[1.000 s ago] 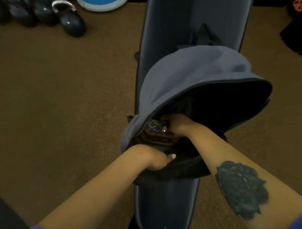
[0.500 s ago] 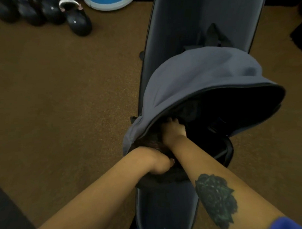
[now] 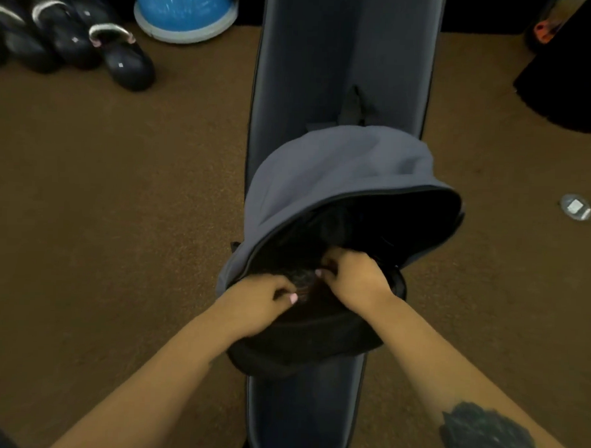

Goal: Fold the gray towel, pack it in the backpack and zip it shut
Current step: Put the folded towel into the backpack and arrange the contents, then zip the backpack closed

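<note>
The gray backpack point(image 3: 339, 165) lies on a long dark padded bench point(image 3: 343, 58), with its main compartment unzipped and gaping toward me. Only a small patterned patch of the gray towel point(image 3: 302, 278) shows just inside the opening; the rest is hidden in the dark interior. My left hand point(image 3: 258, 299) is closed on the backpack's near black rim at the left of the opening. My right hand point(image 3: 356, 276) sits just inside the opening, fingers curled, with its thumb on the towel.
Brown carpet surrounds the bench. Several dark kettlebells point(image 3: 125, 60) and a blue half-dome point(image 3: 184, 8) stand at the far left. A dark object point(image 3: 567, 82) sits at the far right, and a small clear disc point(image 3: 576, 207) lies on the floor to the right.
My right hand pushed the towel deep into the backpack, then drew back to the opening. Much less of the towel shows now. My left hand kept its hold on the near rim.
</note>
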A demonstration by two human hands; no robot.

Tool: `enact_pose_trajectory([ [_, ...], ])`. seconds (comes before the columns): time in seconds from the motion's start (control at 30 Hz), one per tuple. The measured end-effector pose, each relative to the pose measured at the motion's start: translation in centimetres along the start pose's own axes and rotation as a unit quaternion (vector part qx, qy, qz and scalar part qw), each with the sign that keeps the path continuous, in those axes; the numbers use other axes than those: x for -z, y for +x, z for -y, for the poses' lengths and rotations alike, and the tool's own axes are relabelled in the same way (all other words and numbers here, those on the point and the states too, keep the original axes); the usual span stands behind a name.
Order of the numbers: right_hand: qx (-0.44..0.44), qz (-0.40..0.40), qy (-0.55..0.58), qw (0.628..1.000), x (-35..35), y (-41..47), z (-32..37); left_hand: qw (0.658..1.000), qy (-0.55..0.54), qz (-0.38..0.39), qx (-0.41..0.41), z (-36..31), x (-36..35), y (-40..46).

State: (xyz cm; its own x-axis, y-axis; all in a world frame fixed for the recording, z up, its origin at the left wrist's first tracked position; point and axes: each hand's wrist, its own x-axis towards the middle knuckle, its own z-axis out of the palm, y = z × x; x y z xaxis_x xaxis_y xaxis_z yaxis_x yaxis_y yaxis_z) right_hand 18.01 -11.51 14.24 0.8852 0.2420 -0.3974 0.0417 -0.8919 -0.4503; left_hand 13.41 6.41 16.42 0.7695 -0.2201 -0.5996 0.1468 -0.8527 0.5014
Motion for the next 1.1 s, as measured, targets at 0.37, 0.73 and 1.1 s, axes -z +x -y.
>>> enact_pose_trajectory([
  [0.37, -0.151, -0.254, 0.159, 0.942, 1.2, -6.8, -3.5, 0.905, -0.119, -0.408, 0.031, -0.5, -2.4, -6.7],
  [0.73, -0.301, -0.037, 0.426, 0.852, 0.3, -8.6, -4.5, 0.828, -0.436, -0.209, 0.284, -0.1, -4.8, -7.1],
  [1.1, -0.246, -0.073, 0.369, 0.893, 3.6, -13.4, -4.7, 0.908, -0.275, -0.166, 0.267, 0.2, -3.5, -9.7],
])
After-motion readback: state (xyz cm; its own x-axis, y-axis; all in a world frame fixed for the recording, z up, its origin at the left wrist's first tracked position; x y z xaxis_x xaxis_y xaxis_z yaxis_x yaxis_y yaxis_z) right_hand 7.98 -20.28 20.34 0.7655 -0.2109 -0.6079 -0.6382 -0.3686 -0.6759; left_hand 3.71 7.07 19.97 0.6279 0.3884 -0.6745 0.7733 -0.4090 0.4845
